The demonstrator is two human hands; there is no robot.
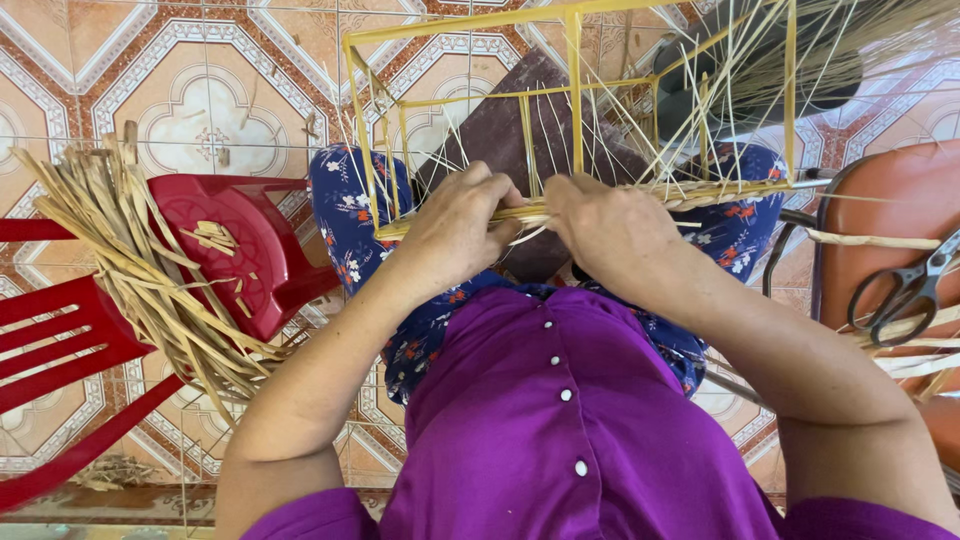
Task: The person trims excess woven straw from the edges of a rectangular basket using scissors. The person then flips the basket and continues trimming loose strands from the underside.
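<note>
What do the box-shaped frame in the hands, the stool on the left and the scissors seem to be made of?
Frame: thin rigid rods, likely metal wire, with a smooth yellow coating or wrap.
Stool: glossy red moulded plastic, by its sheen and rounded edges.
Scissors: dark metal, dull finish.
Left hand and right hand work pale, dry, fibrous strands at its rim.
</note>
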